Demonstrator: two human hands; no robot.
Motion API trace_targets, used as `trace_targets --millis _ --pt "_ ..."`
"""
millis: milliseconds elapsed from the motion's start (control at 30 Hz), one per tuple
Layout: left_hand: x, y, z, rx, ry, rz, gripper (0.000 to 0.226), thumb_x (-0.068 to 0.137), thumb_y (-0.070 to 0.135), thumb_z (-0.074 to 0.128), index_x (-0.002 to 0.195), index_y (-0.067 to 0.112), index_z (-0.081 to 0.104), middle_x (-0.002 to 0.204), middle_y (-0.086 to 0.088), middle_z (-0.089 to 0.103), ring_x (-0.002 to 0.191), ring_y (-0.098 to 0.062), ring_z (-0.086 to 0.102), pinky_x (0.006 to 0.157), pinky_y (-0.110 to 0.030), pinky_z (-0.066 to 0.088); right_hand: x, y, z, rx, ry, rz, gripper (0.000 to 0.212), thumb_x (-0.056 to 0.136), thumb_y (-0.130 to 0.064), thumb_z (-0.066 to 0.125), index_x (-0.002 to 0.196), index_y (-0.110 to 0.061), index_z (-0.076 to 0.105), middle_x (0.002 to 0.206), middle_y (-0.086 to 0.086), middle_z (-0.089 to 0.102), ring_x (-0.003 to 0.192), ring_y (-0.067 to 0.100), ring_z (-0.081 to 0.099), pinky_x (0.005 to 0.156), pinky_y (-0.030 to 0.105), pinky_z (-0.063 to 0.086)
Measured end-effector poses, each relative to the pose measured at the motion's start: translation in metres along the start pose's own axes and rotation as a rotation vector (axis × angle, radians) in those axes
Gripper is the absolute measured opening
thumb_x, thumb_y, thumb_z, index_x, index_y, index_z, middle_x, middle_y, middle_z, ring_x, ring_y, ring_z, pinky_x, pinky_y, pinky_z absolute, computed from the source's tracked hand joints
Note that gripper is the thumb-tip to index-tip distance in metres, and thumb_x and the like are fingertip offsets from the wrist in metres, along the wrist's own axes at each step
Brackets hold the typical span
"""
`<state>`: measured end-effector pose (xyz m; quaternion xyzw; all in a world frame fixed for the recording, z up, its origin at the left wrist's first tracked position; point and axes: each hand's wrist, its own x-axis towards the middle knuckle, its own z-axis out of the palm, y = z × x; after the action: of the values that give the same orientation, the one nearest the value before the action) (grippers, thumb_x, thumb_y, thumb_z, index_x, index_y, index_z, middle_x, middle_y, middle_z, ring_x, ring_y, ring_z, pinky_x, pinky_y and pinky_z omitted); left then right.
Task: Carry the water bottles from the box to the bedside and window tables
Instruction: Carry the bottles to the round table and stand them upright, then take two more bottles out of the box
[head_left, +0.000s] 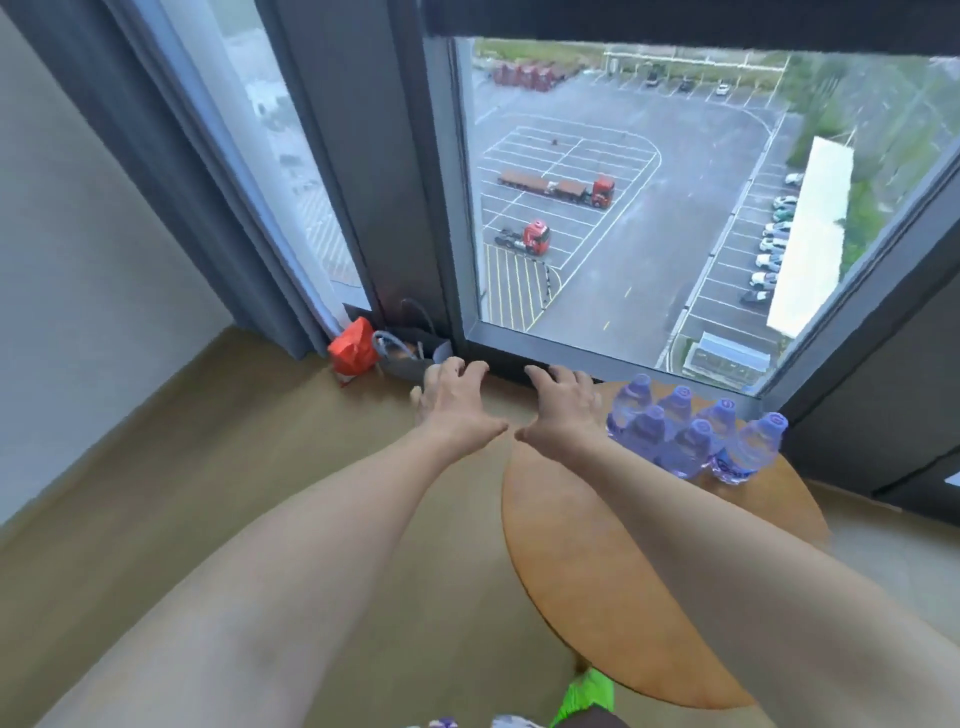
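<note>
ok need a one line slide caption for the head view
Both empty hands, left hand and right hand, reach out beside clear plastic water bottles clustered on the round wooden table by the window.

You see six clear water bottles (691, 431) | upright, clustered touching | far right edge of round wooden window table (597, 571)

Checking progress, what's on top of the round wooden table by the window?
Six water bottles stand clustered at the round table's far edge. The right forearm covers part of the tabletop.
</note>
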<state>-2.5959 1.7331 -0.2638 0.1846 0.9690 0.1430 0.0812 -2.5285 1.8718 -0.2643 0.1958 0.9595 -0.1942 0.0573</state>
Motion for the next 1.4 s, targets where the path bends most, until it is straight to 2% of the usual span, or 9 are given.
trace_targets --millis 100,267,400,600,767,967,1067,1233,1400 --pt "-0.051 -0.079 -0.044 0.033 0.058 -0.083 0.084 0.075 0.058 0.075 0.148 0.035 0.041 0.157 -0.002 0.035 0.146 -0.025 0.026 0.113 -0.046 0.030 -0.036 -0.087 0.014 -0.038 -0.003 -0.135 0.086 0.078 -0.035 0.077 0.151 -0.032 0.032 0.157 0.006 0.033 0.146 0.034 0.022 0.113 0.047 0.031" --pt "-0.148 -0.215 -0.106 0.052 0.172 -0.248 0.080 0.077 0.061 0.071 0.147 0.034 0.043 0.156 -0.004 0.038 0.144 -0.029 0.030 0.110 -0.047 0.033 -0.103 -0.232 0.051 -0.088 0.018 -0.379 0.080 0.073 -0.034 0.079 0.143 -0.032 0.041 0.144 0.004 0.045 0.134 0.032 0.035 0.102 0.045 0.039" --pt "-0.246 -0.324 -0.146 0.012 0.245 -0.462 0.079 0.079 0.061 0.071 0.147 0.034 0.042 0.156 -0.002 0.036 0.144 -0.026 0.029 0.109 -0.047 0.035 -0.166 -0.348 0.096 -0.122 -0.013 -0.612 0.091 0.073 -0.038 0.080 0.151 -0.031 0.034 0.148 0.005 0.042 0.136 0.032 0.035 0.103 0.045 0.037" --pt "-0.418 -0.457 -0.172 -0.059 0.344 -0.811 0.077 0.081 0.057 0.071 0.147 0.031 0.042 0.153 -0.004 0.037 0.142 -0.031 0.030 0.112 -0.050 0.034 -0.286 -0.508 0.181 -0.184 -0.160 -0.962 0.091 0.074 -0.042 0.081 0.150 -0.032 0.033 0.151 0.006 0.041 0.138 0.032 0.034 0.106 0.046 0.038" --pt "-0.567 -0.539 -0.169 -0.118 0.427 -1.127 0.071 0.082 0.058 0.070 0.143 0.031 0.045 0.153 -0.004 0.038 0.141 -0.031 0.033 0.110 -0.051 0.036 -0.400 -0.617 0.253 -0.260 -0.293 -1.269 0.091 0.075 -0.043 0.080 0.151 -0.031 0.032 0.151 0.006 0.041 0.136 0.034 0.037 0.106 0.048 0.039" --pt "-0.740 -0.631 -0.159 -0.114 0.438 -1.476 0.076 0.089 0.059 0.065 0.152 0.031 0.035 0.158 -0.006 0.033 0.143 -0.033 0.031 0.112 -0.053 0.035 -0.548 -0.732 0.352 -0.288 -0.461 -1.575 0.087 0.080 -0.035 0.075 0.154 -0.030 0.029 0.150 0.006 0.040 0.135 0.034 0.038 0.105 0.049 0.040" --pt "-0.816 -0.680 -0.160 -0.123 0.459 -1.623 0.076 0.089 0.055 0.065 0.154 0.029 0.035 0.160 -0.008 0.032 0.145 -0.033 0.029 0.113 -0.053 0.034 -0.616 -0.793 0.402 -0.291 -0.536 -1.681 0.087 0.081 -0.032 0.072 0.155 -0.030 0.027 0.149 0.007 0.041 0.134 0.034 0.039 0.104 0.047 0.039" --pt "-0.935 -0.743 -0.170 -0.140 0.409 -1.869 0.066 0.087 0.048 0.069 0.145 0.025 0.045 0.149 -0.008 0.043 0.139 -0.032 0.036 0.108 -0.051 0.038 -0.735 -0.883 0.461 -0.314 -0.706 -1.817 0.084 0.082 -0.027 0.071 0.155 -0.028 0.028 0.145 0.007 0.044 0.131 0.034 0.041 0.101 0.046 0.041" --pt "-1.051 -0.788 -0.185 -0.141 0.464 -2.032 0.070 0.085 0.049 0.068 0.146 0.026 0.044 0.148 -0.006 0.044 0.139 -0.029 0.036 0.107 -0.050 0.039 -0.872 -0.952 0.499 -0.359 -0.769 -2.011 0.080 0.083 -0.027 0.070 0.153 -0.028 0.030 0.146 0.007 0.043 0.133 0.033 0.041 0.102 0.046 0.041"
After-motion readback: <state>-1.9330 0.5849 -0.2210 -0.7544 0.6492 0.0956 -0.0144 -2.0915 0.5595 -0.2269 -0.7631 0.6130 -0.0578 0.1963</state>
